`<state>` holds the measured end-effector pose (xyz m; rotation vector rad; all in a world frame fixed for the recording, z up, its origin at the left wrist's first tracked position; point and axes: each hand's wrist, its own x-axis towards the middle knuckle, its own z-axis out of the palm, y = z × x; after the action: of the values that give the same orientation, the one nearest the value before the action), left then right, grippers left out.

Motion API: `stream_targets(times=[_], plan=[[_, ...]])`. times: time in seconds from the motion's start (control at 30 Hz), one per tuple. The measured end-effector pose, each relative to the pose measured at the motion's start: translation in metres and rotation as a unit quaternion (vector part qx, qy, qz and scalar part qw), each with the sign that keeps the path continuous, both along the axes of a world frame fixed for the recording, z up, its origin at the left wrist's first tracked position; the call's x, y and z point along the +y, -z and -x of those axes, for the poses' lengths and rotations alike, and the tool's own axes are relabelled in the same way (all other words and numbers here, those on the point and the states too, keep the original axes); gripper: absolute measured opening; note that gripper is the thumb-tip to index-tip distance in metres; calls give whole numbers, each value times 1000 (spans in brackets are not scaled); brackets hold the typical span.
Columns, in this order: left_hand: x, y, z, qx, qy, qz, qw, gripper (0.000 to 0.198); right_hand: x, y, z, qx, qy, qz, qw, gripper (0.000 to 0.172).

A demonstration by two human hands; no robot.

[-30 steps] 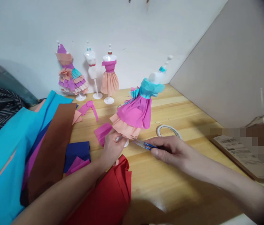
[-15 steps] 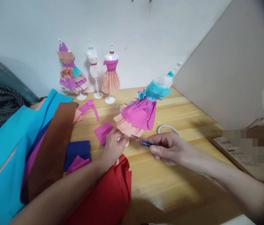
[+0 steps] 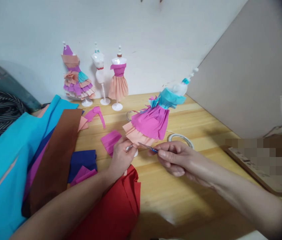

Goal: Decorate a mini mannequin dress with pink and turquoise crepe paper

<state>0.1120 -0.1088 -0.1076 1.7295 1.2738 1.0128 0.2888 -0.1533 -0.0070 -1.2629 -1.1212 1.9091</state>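
Leaning dress form [image 3: 157,116]: tilted up toward the right above the wooden table [image 3: 156,200], turquoise bodice over a magenta skirt with a peach underlayer.
Left hand [image 3: 121,156]: fingers pinched together around the white stem just under the peach hem; the round base shows only in part beside the fingertips.
Scissors [image 3: 144,146]: blades pointing left at the hem; whether they touch the paper or stand parted is hard to make out.
Right hand [image 3: 174,156]: thumb and fingers curled around the blue handles, hiding most of them.
White tape roll [image 3: 182,137]: behind the right hand, which covers its near side.
Second roll [image 3: 128,114]: partly hidden by the skirt.
Red paper [image 3: 116,206]: below the left hand, cut off at the bottom.
Turquoise paper [image 3: 6,170]: running out of frame at left, near a brown sheet [image 3: 58,150].
Back row [image 3: 118,78]: three upright forms near the wall.
Carton [image 3: 251,170]: far right, obscured by pixel blocks.
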Motion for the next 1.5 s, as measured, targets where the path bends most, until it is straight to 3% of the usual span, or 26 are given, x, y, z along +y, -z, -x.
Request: stream_targets(times=[0.53, 1.23, 1.5], plan=[[0, -2, 0, 4, 7, -17, 1000, 17, 3, 6, 9, 65, 17, 39, 997, 36], [-1, 1, -1, -25, -6, 29, 999, 17, 1, 9, 1, 20, -1, -25, 1000, 40], [-1, 2, -1, -28, -9, 27, 999, 17, -2, 9, -6, 66, 26, 68, 995, 30]])
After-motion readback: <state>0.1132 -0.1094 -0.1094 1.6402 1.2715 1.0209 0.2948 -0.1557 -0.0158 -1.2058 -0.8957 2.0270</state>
